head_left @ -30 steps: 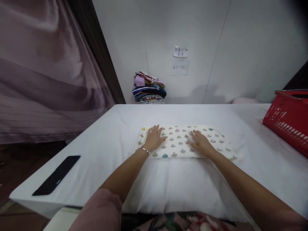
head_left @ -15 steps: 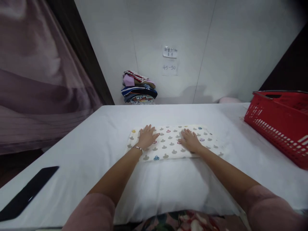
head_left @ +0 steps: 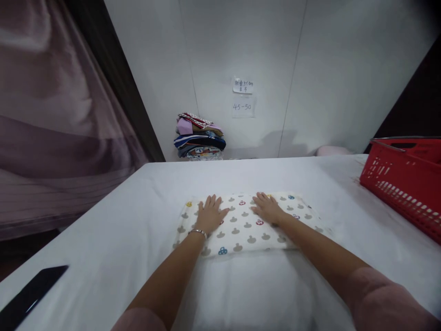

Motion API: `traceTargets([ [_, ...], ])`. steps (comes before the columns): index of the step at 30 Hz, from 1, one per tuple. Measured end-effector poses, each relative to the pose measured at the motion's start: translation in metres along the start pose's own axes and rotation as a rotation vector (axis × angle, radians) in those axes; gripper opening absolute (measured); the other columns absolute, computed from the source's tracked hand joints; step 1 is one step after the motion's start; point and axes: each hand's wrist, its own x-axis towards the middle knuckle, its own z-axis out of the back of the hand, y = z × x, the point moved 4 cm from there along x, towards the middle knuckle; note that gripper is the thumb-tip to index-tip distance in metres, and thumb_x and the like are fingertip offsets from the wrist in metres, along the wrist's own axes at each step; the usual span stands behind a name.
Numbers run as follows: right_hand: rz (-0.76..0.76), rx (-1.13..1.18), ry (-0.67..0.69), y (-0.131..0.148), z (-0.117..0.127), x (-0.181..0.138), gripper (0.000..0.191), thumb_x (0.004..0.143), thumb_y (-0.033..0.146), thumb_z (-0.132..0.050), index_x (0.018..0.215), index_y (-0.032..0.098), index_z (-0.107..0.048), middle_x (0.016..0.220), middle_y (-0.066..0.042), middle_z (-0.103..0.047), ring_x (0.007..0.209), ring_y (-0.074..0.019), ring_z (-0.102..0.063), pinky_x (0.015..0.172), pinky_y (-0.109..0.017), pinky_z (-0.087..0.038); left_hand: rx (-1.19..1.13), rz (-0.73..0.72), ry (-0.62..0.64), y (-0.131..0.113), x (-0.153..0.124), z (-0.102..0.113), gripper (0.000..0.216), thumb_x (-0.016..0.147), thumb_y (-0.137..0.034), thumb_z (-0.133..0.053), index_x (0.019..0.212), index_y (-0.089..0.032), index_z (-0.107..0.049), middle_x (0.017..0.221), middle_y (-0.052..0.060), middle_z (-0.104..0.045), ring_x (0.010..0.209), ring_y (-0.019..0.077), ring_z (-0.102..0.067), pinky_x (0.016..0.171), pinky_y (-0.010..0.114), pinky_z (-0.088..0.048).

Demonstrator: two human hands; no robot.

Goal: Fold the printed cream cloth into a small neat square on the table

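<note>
A folded white cloth [head_left: 237, 234] with a mushroom print in grey, red, blue and yellow lies flat on the white-covered table [head_left: 248, 285]. On its left part rests my left hand [head_left: 209, 216], palm down with the fingers spread, a bracelet at the wrist. My right hand [head_left: 268, 209] lies flat near the cloth's far edge, right of the middle, its fingers apart. Neither hand grips the fabric; both touch its top. Parts of the cloth under the hands and forearms are hidden.
A red plastic basket [head_left: 406, 184] stands at the table's right. Against the wall is a stack of folded clothes [head_left: 200, 138], below and left of paper notes [head_left: 243, 106]. A black flat object [head_left: 32, 294] lies at the left front. A pink curtain [head_left: 51, 115] hangs left.
The whole view has tilted up slightly, so things sit lower in the picture. On the cloth, my right hand has slid toward the far edge; my left hand stays about where it was.
</note>
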Motion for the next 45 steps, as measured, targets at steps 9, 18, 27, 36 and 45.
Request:
traceTargets([
  [9,-0.178,-0.055,-0.084,-0.056,-0.002,0.003,0.068,0.091,0.059,-0.024,0.146,0.019,-0.028,0.154,-0.009,-0.019,0.142,-0.0264,-0.011,0.112,-0.049,-0.010,-0.003,-0.032,-0.048,-0.002,-0.002,0.001,0.067,0.090,-0.059,-0.026,0.143,-0.018,-0.036,0.152,0.009,-0.026,0.140,0.0310,-0.019,0.111,0.056,-0.015],
  [18,-0.406,0.075,-0.322,-0.111,0.047,-0.039,0.045,0.092,0.035,-0.041,0.132,0.017,-0.050,0.145,-0.012,-0.039,0.135,-0.0257,-0.032,0.107,-0.040,-0.028,0.020,-0.032,-0.065,-0.001,0.003,0.002,0.060,0.090,-0.053,-0.031,0.142,-0.021,-0.038,0.151,0.010,-0.028,0.140,0.0308,-0.020,0.109,0.057,-0.018],
  [27,-0.581,0.028,-0.331,-0.130,0.045,-0.059,0.039,0.088,0.043,-0.048,0.113,0.016,-0.059,0.117,-0.014,-0.061,0.105,-0.0251,-0.057,0.080,-0.030,-0.043,0.013,-0.060,-0.066,0.001,0.006,0.001,0.060,0.090,-0.050,-0.029,0.140,-0.020,-0.040,0.150,0.012,-0.030,0.138,0.0326,-0.022,0.106,0.060,-0.020],
  [36,-0.642,0.023,-0.230,-0.139,0.044,-0.052,0.038,0.094,0.045,-0.035,0.111,0.019,-0.055,0.105,-0.011,-0.066,0.094,-0.0220,-0.061,0.069,-0.028,-0.041,-0.012,-0.114,-0.136,0.003,0.005,0.000,0.051,0.089,-0.048,-0.035,0.135,-0.030,-0.045,0.143,0.009,-0.040,0.135,0.0350,-0.025,0.103,0.062,-0.022],
  [45,-0.514,-0.019,-0.188,-0.120,0.051,-0.032,0.037,0.093,0.045,-0.037,0.104,0.016,-0.055,0.107,-0.014,-0.063,0.095,-0.0242,-0.058,0.076,-0.032,-0.040,-0.045,-0.077,-0.115,0.004,0.006,-0.004,0.053,0.089,-0.050,-0.034,0.137,-0.030,-0.043,0.146,0.009,-0.036,0.136,0.0347,-0.025,0.106,0.062,-0.019],
])
